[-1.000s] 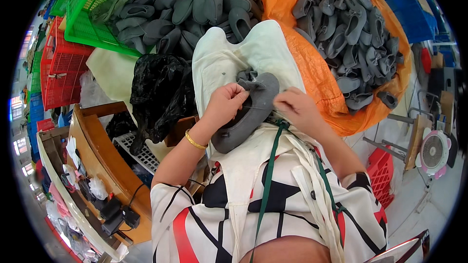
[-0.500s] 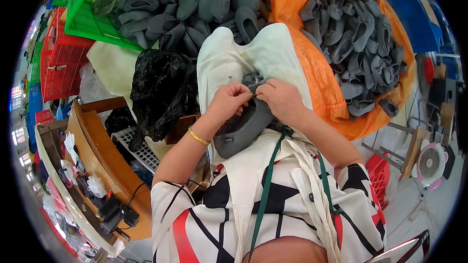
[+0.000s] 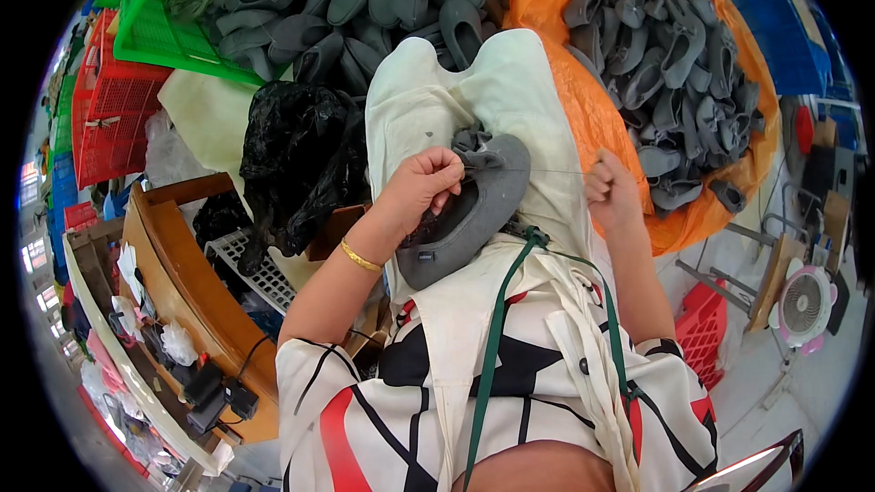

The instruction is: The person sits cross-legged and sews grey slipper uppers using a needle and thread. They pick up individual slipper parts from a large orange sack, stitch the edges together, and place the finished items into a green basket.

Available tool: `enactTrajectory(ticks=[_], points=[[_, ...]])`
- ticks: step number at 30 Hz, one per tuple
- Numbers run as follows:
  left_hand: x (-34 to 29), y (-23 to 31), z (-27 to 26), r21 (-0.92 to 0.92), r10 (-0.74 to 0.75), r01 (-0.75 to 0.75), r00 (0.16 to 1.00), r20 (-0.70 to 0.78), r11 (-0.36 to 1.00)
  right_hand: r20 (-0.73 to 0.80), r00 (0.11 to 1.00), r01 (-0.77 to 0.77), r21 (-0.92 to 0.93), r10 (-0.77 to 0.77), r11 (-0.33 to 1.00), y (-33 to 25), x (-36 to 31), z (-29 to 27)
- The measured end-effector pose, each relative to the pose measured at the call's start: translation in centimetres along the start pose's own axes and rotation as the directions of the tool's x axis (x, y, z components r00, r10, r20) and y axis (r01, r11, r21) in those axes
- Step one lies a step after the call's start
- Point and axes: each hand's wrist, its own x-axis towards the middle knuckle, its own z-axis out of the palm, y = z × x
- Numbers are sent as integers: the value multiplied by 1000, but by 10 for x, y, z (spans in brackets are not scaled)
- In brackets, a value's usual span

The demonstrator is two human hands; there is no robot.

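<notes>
Both hands are working over the lap, on a dark grey soft shoe with a gathered, knotted trim at its upper end [image 3: 490, 217]. The shoe is lying tilted on the white cloth apron [image 3: 512, 82] covering the thighs, its opening facing up and its rounded heel pointing toward the person's lower left.

Left hand [image 3: 426, 184]: fingers are curling in, thumb and forefinger closing on the shoe's edge just beside the trim. A gold-coloured bracelet [image 3: 361, 255] is circling that wrist.

Right hand [image 3: 612, 188]: fingers are folding into a loose fist, well apart from the shoe, and gripping the far end of a thin dark thread [image 3: 538, 170]. The thread is running taut and nearly level from the trim to these fingers. Slight blur; cannot tell whether a needle is also being held.

Surroundings: a bright green plastic basket [image 3: 187, 47] is standing at upper left beside a heap of similar grey shoes; an orange woven sack [image 3: 570, 96] is holding more at upper right. A crumpled black plastic bag [image 3: 296, 164] is lying left of the apron, near a brown wooden surface [image 3: 208, 287].
</notes>
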Motion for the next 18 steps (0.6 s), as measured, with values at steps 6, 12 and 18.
enactTrajectory(ticks=[6, 12, 18], points=[[3, -2, 11, 424, 276, -240, 961, -23, 873, -46, 996, 85, 51, -82, 995, 0, -5, -21], [3, 11, 34, 810, 413, -241, 911, -1, 535, -5, 990, 144, 31, -144, 989, -5, -17, -7], [14, 12, 35, 831, 473, -304, 879, 56, 466, 64, 946, 325, -168, -319, 931, -34, -59, 30]])
